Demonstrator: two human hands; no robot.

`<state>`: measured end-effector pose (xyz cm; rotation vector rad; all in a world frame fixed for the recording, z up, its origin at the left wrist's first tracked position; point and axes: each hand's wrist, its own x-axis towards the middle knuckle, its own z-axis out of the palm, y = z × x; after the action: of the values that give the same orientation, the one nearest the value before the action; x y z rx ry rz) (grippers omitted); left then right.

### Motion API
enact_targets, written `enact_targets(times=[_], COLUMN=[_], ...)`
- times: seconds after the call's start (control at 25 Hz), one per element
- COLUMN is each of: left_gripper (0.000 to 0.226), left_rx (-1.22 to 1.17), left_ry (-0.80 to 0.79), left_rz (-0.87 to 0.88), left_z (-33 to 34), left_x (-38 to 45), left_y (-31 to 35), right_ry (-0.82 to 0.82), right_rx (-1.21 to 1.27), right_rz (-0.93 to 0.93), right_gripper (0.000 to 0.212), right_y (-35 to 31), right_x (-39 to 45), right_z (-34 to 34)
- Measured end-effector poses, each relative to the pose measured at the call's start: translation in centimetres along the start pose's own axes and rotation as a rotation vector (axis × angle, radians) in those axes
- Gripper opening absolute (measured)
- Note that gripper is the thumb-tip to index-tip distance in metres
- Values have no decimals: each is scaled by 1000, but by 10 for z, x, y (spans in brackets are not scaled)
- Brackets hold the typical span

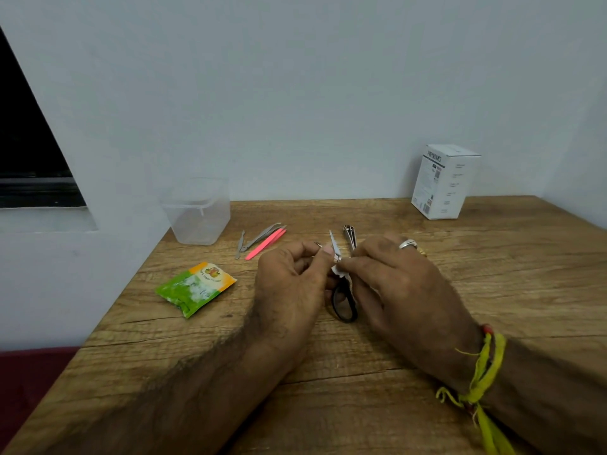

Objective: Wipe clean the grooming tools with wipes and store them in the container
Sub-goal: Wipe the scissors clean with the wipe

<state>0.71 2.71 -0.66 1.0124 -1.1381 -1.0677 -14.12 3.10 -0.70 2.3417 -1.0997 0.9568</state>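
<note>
Small scissors (343, 300) with black handles stand tilted between my hands, the blade tip pointing up. My left hand (289, 284) pinches them near the pivot. My right hand (394, 284) pinches a white wipe (338, 270) against the blades. On the wooden table (328, 389) behind lie pink tweezers (266, 243), steel tweezers (261, 236), a small steel tool (240, 244) and a nail clipper (349, 234). A clear plastic container (197, 215) stands at the back left, open.
A green and orange wipes packet (195, 287) lies on the left of the table near its edge. A white carton (443, 182) stands at the back right by the wall. The table's left edge drops off beside the container.
</note>
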Motion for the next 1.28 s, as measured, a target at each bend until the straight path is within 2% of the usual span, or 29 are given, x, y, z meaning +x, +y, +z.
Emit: enact_targets(times=[0.44,0.68,0.8,1.0,1.28], left_gripper=[14,15,15,17,17], left_rx=[-35,-43,-29,-21,-51], left_ry=[0,3,0,28,23], left_rz=[-53,-46,-37,-45,-70], left_z=[1,1,0,1,1], left_x=[0,0,0,2,0], left_y=[0,-1,0,-1,2], right_ry=[-51,-71,-40,-113,-101], right_rx=[34,48,124,53,78], right_rz=[-13,-4,22,-51,-20], right_gripper=[29,21,25,27,18], right_y=[-1,-1,3,-4,1], right_x=[0,0,-3,-2,-1], right_z=[-4,-6,-13,-8,-11])
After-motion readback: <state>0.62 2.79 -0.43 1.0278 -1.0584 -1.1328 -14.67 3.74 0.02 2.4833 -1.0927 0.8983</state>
